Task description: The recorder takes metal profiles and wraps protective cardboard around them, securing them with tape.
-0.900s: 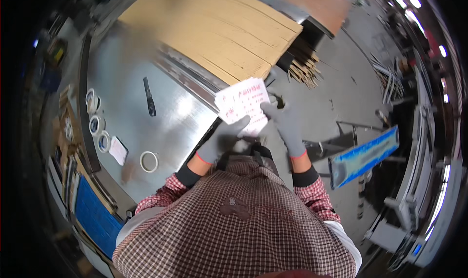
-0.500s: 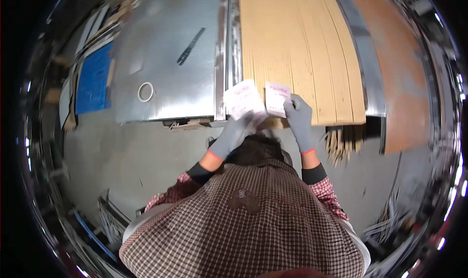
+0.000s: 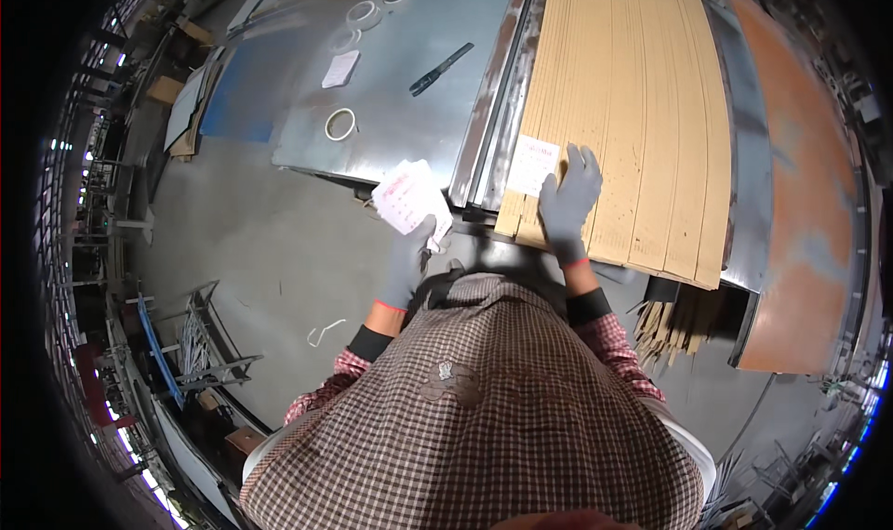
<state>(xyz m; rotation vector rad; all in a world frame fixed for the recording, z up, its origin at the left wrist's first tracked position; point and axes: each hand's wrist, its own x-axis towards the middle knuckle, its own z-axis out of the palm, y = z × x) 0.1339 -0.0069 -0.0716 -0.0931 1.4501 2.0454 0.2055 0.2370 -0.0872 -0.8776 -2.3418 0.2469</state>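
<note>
One white slip with red print [image 3: 534,163] seems to lie flat at the near left part of the cardboard [image 3: 642,130], close to its edge. Right hand [image 3: 570,205] just beside it, gloved in grey, fingers extended, thumb apart, nothing seen in the grasp; can't tell if the thumb touches the slip. Left hand [image 3: 406,265] closed on a stack of similar slips [image 3: 409,200], thumb over them, held out past the near edge of the bench [image 3: 391,158].

Risks, judging from this: the single slip could skid or turn if the right thumb drags its edge, as it looks loose. Stack corners look uneven, so a slack left grip could drop some to the floor [image 3: 233,205]. Gloves may dull feel, so two slips could come away together.

Bench top is bare grey metal, bright in places: black knife-like tool [image 3: 442,69], one tape roll [image 3: 353,121] set apart, more tape rolls farther back, small paper pad [image 3: 340,69] near those. Cardboard shows long parallel lines; rust-brown sheet [image 3: 800,251] farther right. Wooden strips [image 3: 665,330] poke out below the cardboard's near right corner. Workshop-like room, grey floor, metal racking at left, rim too blurred for more
</note>
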